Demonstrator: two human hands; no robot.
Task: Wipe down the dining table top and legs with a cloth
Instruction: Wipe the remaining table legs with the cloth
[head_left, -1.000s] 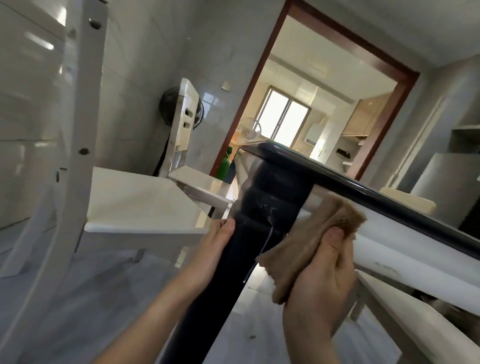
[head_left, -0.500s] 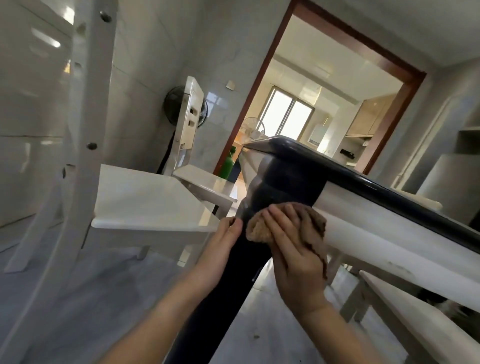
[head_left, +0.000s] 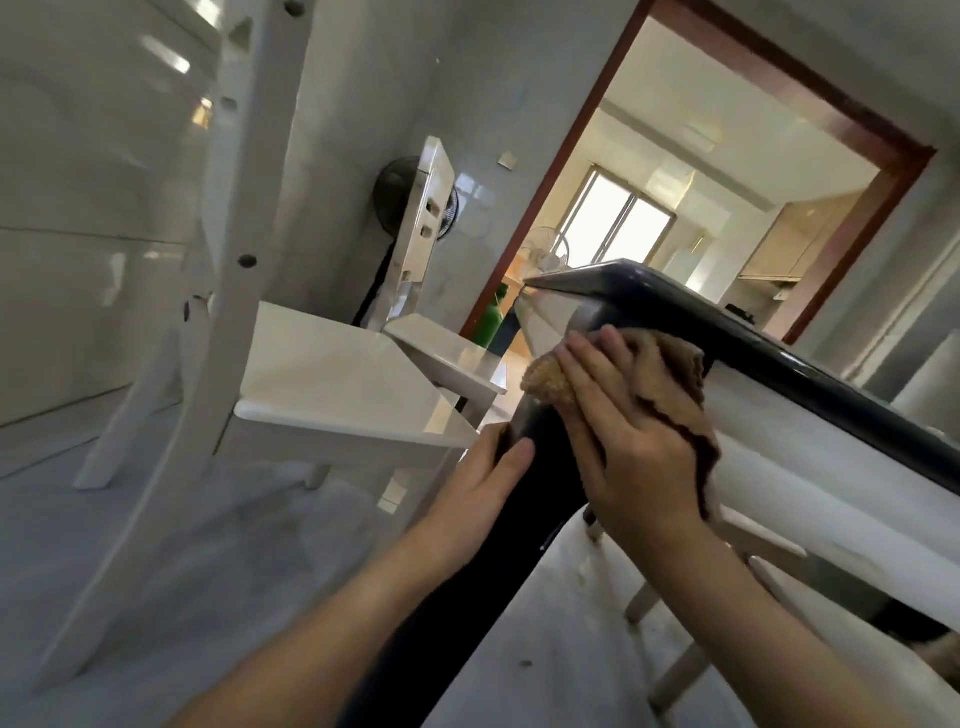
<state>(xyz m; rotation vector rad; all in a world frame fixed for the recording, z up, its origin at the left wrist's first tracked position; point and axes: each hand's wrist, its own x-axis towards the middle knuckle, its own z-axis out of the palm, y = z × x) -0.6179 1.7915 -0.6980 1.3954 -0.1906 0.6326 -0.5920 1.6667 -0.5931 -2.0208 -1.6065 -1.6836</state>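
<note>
While the right hand (head_left: 628, 447) presses a brown terry cloth (head_left: 670, 369) flat-fingered against the top of the dark glossy round table leg (head_left: 540, 499), the left hand (head_left: 483, 493) grips that leg lower down; a white wooden chair (head_left: 332, 384) stands left of it.

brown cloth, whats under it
The cloth covers the top of the dark table leg, just below the tabletop edge, pressed there by the right hand. That patch of leg is hidden.
</note>
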